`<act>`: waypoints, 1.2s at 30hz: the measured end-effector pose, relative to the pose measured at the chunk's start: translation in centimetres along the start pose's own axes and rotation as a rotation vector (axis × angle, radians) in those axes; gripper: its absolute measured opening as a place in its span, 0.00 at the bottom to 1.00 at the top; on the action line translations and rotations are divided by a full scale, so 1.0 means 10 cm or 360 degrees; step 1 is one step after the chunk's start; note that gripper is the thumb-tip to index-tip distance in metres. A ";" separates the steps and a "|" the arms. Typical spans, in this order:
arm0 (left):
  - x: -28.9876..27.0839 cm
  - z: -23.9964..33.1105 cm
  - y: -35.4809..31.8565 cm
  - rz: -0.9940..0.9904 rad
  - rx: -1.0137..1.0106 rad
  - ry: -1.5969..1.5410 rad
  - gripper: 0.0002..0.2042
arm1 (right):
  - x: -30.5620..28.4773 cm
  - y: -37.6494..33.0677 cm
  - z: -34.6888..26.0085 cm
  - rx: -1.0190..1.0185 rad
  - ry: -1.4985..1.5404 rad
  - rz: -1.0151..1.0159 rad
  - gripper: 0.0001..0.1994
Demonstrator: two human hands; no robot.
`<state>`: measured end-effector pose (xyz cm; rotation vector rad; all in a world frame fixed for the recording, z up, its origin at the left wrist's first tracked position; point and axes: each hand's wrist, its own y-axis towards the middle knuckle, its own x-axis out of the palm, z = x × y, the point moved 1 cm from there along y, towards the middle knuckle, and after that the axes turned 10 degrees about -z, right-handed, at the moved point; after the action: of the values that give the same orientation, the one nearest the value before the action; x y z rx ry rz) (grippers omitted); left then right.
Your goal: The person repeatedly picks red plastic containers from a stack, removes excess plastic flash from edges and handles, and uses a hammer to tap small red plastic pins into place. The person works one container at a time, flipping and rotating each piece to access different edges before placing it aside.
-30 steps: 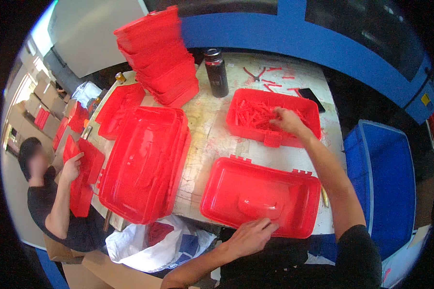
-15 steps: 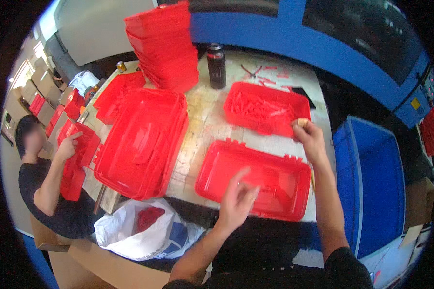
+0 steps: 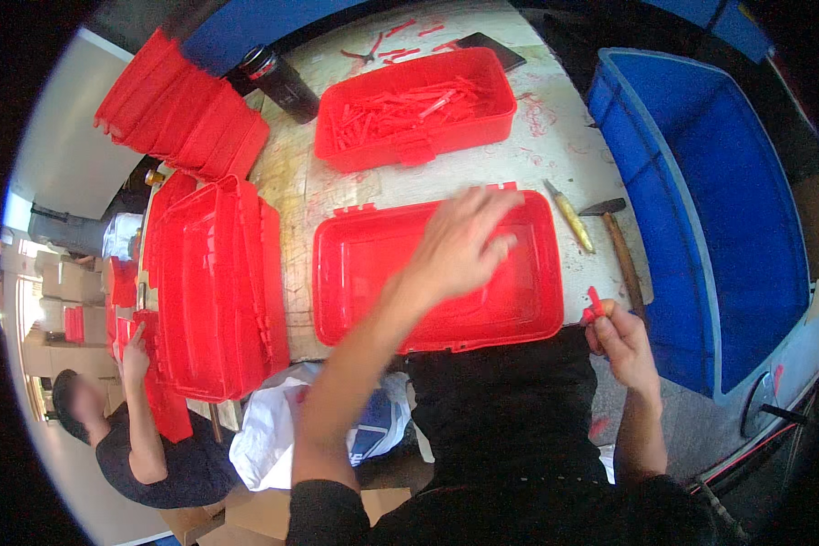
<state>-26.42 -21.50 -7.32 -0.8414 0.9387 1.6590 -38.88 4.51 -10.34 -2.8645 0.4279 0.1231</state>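
Note:
My left hand (image 3: 460,246) hovers over the right half of a shallow red plastic toolbox shell (image 3: 382,273), fingers spread and slightly blurred, with nothing in it. The shell has hinge tabs on its far edge and lies at the near side of the workbench (image 3: 287,264). To the right of the shell, past the near edge, my right hand (image 3: 623,341) pinches a small red plastic piece (image 3: 595,303) between thumb and fingers. Beyond the shell stands a deeper red box (image 3: 409,150) holding many slim red plastic pieces (image 3: 400,109).
A knife (image 3: 571,218) and a hammer (image 3: 623,255) lie right of the shell, beside a tall blue crate (image 3: 692,227). Stacked red shells (image 3: 214,291) and a taller red stack (image 3: 187,109) stand left, near a black bottle (image 3: 282,84). A co-worker (image 3: 155,446) sits at left.
My right hand has come from the far red box's corner back toward me, and the red piece now shows in it. My left hand has moved farther over the shell. The view has turned.

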 end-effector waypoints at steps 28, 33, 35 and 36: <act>-0.40 -1.07 -0.70 -0.0213 -0.0475 0.0155 0.27 | 0.79 1.67 -0.61 -0.0639 -0.1599 -0.0310 0.11; -0.21 -1.22 -0.36 -0.0902 -0.0641 0.0151 0.23 | 0.95 1.84 -0.52 -0.0719 -0.2083 -0.0066 0.09; -0.20 -1.22 -0.34 -0.0945 -0.0629 0.0069 0.22 | 0.98 1.85 -0.47 -0.0630 -0.2127 -0.0095 0.10; -0.20 -1.21 -0.35 -0.0949 -0.0615 0.0034 0.22 | 0.99 1.85 -0.45 -0.0519 -0.2160 -0.0124 0.11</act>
<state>-21.51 -32.46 -11.72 -1.2571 0.3199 1.3125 -34.78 -16.54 -11.34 -2.2937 -0.0154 2.0320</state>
